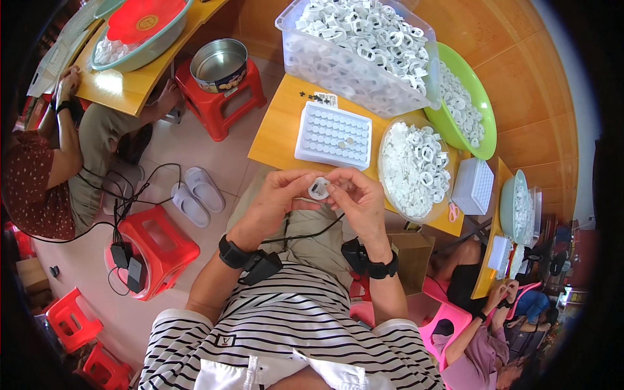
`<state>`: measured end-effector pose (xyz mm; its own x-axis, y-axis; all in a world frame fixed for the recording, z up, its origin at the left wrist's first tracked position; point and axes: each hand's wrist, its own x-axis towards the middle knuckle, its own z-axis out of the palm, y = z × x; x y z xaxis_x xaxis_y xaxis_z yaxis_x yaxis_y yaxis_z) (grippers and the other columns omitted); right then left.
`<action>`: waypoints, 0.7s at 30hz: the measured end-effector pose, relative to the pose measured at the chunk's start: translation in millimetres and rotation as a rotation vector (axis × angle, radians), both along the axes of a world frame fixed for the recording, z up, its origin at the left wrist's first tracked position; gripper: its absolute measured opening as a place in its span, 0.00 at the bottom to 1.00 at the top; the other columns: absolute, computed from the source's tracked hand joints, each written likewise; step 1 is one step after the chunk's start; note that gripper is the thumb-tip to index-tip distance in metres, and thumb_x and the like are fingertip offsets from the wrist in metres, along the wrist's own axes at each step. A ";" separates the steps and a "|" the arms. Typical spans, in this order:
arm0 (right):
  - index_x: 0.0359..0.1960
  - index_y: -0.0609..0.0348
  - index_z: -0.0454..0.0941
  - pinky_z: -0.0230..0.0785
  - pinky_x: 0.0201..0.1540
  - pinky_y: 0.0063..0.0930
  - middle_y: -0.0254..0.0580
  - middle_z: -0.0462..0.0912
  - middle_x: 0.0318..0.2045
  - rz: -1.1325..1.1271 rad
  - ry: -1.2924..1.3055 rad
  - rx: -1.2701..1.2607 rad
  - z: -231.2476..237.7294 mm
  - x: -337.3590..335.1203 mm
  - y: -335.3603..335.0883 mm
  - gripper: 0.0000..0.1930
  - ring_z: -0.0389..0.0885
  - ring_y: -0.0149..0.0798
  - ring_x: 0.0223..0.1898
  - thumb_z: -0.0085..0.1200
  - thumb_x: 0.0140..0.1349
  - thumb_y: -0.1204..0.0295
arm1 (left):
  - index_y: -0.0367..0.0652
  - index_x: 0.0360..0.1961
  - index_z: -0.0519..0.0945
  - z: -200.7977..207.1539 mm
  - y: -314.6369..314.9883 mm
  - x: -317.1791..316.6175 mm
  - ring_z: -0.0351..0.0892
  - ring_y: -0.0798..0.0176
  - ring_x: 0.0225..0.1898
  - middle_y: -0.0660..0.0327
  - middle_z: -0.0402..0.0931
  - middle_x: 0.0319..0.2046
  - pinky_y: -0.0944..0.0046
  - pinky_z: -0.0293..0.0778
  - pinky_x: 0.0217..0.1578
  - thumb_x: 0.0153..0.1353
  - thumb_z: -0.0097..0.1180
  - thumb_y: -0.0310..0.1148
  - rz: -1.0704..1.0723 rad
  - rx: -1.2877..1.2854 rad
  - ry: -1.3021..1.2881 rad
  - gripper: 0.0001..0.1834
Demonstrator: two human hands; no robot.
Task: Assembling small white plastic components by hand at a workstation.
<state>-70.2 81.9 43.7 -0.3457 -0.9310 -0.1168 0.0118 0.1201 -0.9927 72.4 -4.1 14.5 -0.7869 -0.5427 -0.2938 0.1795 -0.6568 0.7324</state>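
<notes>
Left hand (284, 188) and right hand (357, 195) are pinching a white ring-shaped plastic part (318, 189) near the white tray (318, 134); their grip is partly hiding its rim. Printed slip (331, 99) is lying beyond, unreadable.

Bright light covers the bare hands (359, 196). Leftward beyond them, glare whitens part of a yellow wooden table (125, 97). Outer edges bend, darkening.
</notes>
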 end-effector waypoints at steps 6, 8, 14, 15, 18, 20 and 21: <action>0.31 0.62 0.77 0.64 0.24 0.20 0.35 0.77 0.25 -0.182 0.442 -0.017 -7.7 -15.8 -13.3 0.03 0.74 0.26 0.23 0.54 0.54 0.78 | 0.33 0.45 0.74 -12.9 -0.5 6.5 0.79 0.64 0.37 0.56 0.77 0.38 0.67 0.78 0.39 0.62 0.49 0.34 0.043 0.210 0.079 0.15; 0.31 0.63 0.77 0.64 0.24 0.20 0.35 0.76 0.24 -0.258 0.631 -0.070 -11.4 -31.0 -25.4 0.04 0.72 0.27 0.21 0.54 0.54 0.77 | 0.33 0.45 0.74 -13.2 -1.5 7.6 0.79 0.62 0.38 0.55 0.77 0.38 0.67 0.78 0.40 0.62 0.49 0.33 0.116 0.224 0.096 0.15; 0.30 0.60 0.78 0.64 0.26 0.28 0.41 0.74 0.25 -0.322 0.973 -0.012 -17.2 -44.9 -45.3 0.05 0.73 0.39 0.23 0.53 0.53 0.74 | 0.33 0.45 0.74 -13.0 -6.6 10.9 0.79 0.61 0.38 0.55 0.76 0.38 0.67 0.77 0.40 0.62 0.48 0.33 0.147 0.230 0.110 0.15; 0.29 0.57 0.78 0.65 0.28 0.32 0.41 0.74 0.25 -0.300 1.008 0.026 -18.9 -45.2 -46.6 0.04 0.74 0.44 0.26 0.53 0.53 0.73 | 0.33 0.45 0.74 -13.0 -6.5 11.3 0.79 0.61 0.38 0.55 0.76 0.38 0.67 0.77 0.40 0.62 0.48 0.33 0.150 0.231 0.110 0.15; 0.29 0.58 0.77 0.65 0.30 0.34 0.40 0.75 0.26 -0.277 1.007 0.080 -15.5 -44.0 -48.5 0.04 0.75 0.45 0.28 0.52 0.52 0.74 | 0.32 0.45 0.74 -13.3 -6.5 12.1 0.79 0.61 0.38 0.55 0.76 0.38 0.67 0.77 0.41 0.62 0.48 0.33 0.166 0.230 0.113 0.15; 0.28 0.58 0.76 0.65 0.30 0.33 0.40 0.74 0.26 -0.259 1.035 0.063 -15.2 -45.0 -48.3 0.03 0.75 0.44 0.28 0.52 0.52 0.74 | 0.31 0.46 0.72 -14.6 -6.5 10.4 0.79 0.60 0.39 0.51 0.75 0.40 0.68 0.78 0.40 0.63 0.46 0.34 0.146 0.218 0.119 0.16; 0.28 0.58 0.76 0.65 0.30 0.33 0.40 0.74 0.26 -0.247 1.063 0.047 -14.9 -45.1 -47.8 0.03 0.75 0.44 0.27 0.52 0.52 0.74 | 0.31 0.46 0.72 -14.5 -6.3 9.9 0.79 0.60 0.39 0.51 0.75 0.40 0.68 0.78 0.40 0.63 0.46 0.34 0.151 0.218 0.119 0.16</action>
